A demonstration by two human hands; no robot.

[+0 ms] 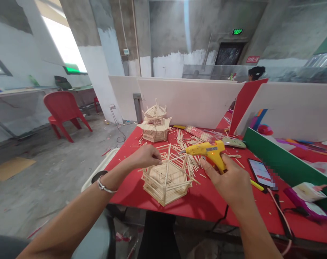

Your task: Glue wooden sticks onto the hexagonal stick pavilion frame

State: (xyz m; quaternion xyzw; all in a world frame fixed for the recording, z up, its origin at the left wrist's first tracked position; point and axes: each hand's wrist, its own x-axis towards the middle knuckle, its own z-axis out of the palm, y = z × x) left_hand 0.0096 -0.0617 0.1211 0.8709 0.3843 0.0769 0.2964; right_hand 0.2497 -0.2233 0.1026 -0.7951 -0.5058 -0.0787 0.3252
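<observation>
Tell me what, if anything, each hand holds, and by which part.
Right hand: yellow glue gun, by its handle. Left hand: cannot tell if it holds anything.

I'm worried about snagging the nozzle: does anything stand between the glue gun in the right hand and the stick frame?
Nothing visible does. The glue gun in the right hand points its nozzle toward the upper part of the stick frame; the left hand is across from it, outside that gap.

Person's left forearm (79,212) reaches inward from lower left; left hand (147,157) palm-down, fingers curled together. Right forearm (258,223) rises from lower right; right hand (231,176) clenched in a grip.
</observation>
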